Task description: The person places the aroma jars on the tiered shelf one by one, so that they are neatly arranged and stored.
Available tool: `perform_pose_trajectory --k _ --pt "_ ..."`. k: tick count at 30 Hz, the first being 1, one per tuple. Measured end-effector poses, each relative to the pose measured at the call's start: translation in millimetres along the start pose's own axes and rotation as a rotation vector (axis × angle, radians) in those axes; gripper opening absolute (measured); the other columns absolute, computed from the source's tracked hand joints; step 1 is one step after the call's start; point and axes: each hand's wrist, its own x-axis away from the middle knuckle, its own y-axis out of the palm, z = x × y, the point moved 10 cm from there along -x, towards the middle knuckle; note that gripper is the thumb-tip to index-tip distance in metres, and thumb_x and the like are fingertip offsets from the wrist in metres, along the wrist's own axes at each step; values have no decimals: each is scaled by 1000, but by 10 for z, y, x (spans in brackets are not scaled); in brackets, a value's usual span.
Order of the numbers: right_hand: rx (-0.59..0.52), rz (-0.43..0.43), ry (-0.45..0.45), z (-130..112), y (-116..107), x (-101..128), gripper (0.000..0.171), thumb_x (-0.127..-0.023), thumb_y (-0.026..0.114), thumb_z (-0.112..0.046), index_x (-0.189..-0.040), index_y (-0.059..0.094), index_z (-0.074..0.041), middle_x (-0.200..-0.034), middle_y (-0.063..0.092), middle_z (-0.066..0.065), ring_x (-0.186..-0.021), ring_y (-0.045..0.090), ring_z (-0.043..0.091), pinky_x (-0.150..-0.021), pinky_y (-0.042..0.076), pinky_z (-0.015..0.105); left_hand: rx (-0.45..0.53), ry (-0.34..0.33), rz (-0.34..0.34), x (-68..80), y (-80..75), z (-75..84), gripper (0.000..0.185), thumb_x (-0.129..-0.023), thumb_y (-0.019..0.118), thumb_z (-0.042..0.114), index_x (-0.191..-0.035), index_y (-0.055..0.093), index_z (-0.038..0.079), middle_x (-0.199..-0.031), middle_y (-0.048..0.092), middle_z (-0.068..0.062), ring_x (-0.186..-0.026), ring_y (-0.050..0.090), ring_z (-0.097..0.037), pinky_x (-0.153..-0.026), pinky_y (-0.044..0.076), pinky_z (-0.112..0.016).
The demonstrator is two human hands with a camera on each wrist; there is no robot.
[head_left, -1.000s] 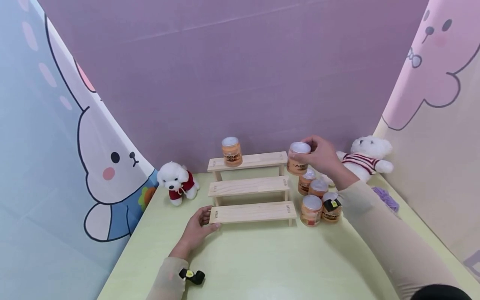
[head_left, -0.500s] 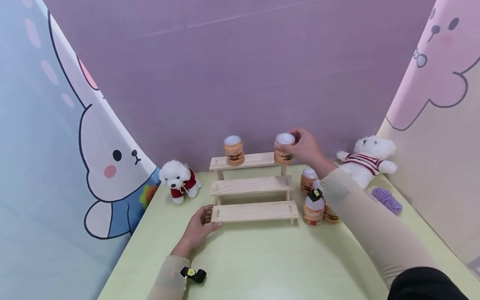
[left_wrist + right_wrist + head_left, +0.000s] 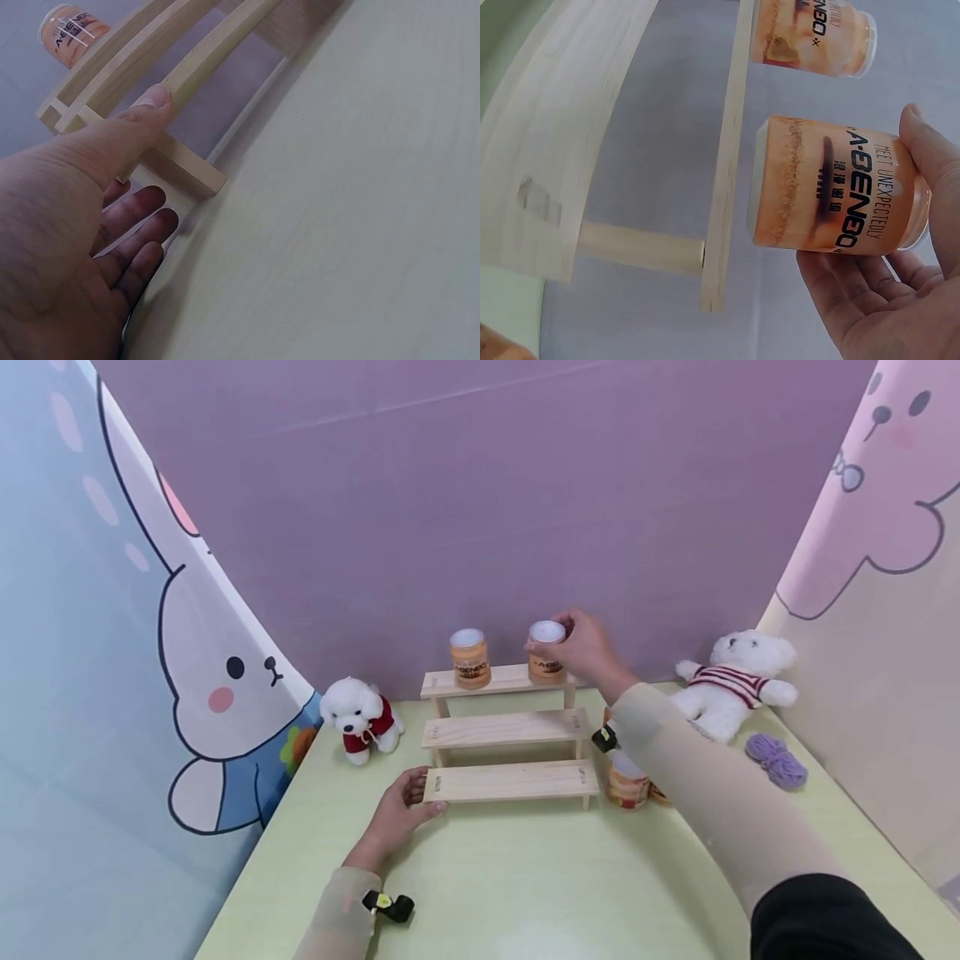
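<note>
right hand gripping the cup has reached the top shelf; left hand stays open.

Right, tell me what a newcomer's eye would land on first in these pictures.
First, the three-step pale wooden riser mid-table, where the right hand grips a white-lidded orange cup at the top step, beside a matching second cup. The left hand rests at the bottom step's left end. Then the toys: a white plush dog in a red top on the left, a white plush bear in a striped shirt on the right.
</note>
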Motion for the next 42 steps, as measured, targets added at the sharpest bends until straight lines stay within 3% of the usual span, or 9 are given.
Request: perform_pose_trajectory --k 11,16,23,34,42 --pt "28 19 -8 4 117 -55 71 -75 96 -41 -124 58 -6 -118 65 11 -106 64 28 -89 55 44 2 0 4 14 2 17 73 -85 90 24 -146 53 10 -125 64 -9 -114 62 -24 -100 51 -36" --pt "61 -60 -24 23 122 -69 70 -83 90 -43 -131 56 -5 -121 63 13 -108 61 29 -90 54 46 7 4 -6 3 16 29 74 -84 91 24 -146 53 10 -126 64 -9 -114 62 -25 -103 51 -41" --pt "79 -158 -25 6 147 -89 61 -90 84 -33 -135 54 -5 -124 62 13 -113 60 30 -93 54 48 -15 4 3 11 3 45 74 -84 91 24 -146 53 9 -126 65 -8 -113 63 -24 -102 51 -41" --pt "84 -148 -12 -47 214 -102 59 -89 87 -29 -133 56 -3 -121 63 13 -111 61 29 -95 54 46 12 -5 -4 24 2 8 74 -84 91 25 -146 53 10 -126 65 -8 -113 63 -24 -103 50 -44" --pt "71 -140 9 -36 206 -92 61 -88 88 -31 -132 56 -4 -121 63 13 -111 61 29 -95 54 45 -13 -12 -2 33 2 53 74 -86 90 24 -147 52 9 -126 64 -8 -113 62 -23 -99 51 -34"
